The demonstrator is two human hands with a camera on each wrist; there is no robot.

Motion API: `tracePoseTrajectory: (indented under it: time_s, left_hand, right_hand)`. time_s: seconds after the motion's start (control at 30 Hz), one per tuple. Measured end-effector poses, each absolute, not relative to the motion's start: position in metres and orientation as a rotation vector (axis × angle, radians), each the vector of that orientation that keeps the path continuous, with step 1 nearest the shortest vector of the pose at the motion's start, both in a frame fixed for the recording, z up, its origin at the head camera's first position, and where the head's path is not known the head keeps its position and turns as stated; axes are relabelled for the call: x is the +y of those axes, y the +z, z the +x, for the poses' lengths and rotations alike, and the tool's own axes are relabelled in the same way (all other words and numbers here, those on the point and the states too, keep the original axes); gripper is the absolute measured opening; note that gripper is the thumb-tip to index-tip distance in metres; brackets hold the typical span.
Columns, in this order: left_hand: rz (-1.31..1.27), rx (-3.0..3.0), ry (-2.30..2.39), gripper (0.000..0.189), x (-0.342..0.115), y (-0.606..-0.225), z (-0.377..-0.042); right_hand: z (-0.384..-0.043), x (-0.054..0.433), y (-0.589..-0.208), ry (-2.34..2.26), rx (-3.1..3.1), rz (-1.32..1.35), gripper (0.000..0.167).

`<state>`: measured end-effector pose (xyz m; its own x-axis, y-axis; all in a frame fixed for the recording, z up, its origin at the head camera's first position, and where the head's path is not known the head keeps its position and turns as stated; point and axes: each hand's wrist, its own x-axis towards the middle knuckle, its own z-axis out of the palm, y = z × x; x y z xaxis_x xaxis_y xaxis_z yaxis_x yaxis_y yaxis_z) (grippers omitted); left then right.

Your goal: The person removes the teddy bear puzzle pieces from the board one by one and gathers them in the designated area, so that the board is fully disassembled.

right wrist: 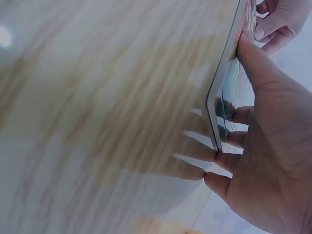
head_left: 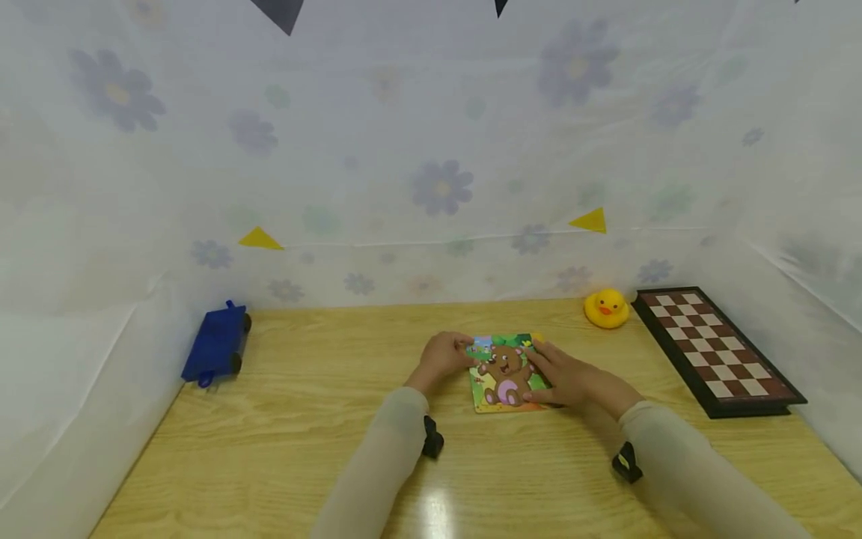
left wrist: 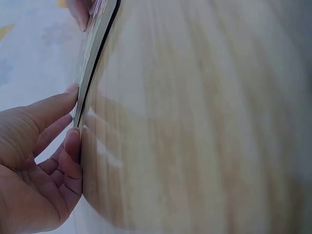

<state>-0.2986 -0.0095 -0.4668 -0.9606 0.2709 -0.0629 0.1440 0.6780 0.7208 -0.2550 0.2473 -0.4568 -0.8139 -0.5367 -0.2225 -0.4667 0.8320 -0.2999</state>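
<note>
A square puzzle board [head_left: 508, 378] with a cartoon brown bear on it lies on the wooden table in the head view. My left hand [head_left: 447, 355] pinches its left edge, thumb on top and fingers curled low against the side. In the left wrist view the board's pale edge [left wrist: 92, 61] runs up from that hand [left wrist: 41, 161]. My right hand [head_left: 572, 378] spreads over the right side, its thumb resting on the picture. Its other fingers reach over the far right corner. The right wrist view shows this hand [right wrist: 273, 117] with fingertips at the board's edge and the tabletop.
A yellow rubber duck [head_left: 606, 308] sits at the back right. Beside it lies a black-framed checkerboard case [head_left: 714, 348]. A blue toy cart [head_left: 217, 344] with dark wheels stands at the left edge. Flower-patterned white sheeting [head_left: 377, 150] walls in the wooden table [head_left: 283, 449].
</note>
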Motion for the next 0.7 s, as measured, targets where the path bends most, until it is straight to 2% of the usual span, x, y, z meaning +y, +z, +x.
tracePoseTrajectory:
  time_s: [0.33, 0.7]
  left_hand:
    - [0.344, 2.693, 1.136, 0.042, -0.0089, -0.4623, -0.2955]
    - [0.451, 2.749, 0.936, 0.056, -0.0025, -0.4607, -0.2930]
  right_hand:
    - [-0.2571, 0.2455, -0.4563, -0.374, 2.721, -0.793, 0.088]
    - [-0.2531, 0.2488, -0.4605, -0.394, 2.732, -0.801, 0.089]
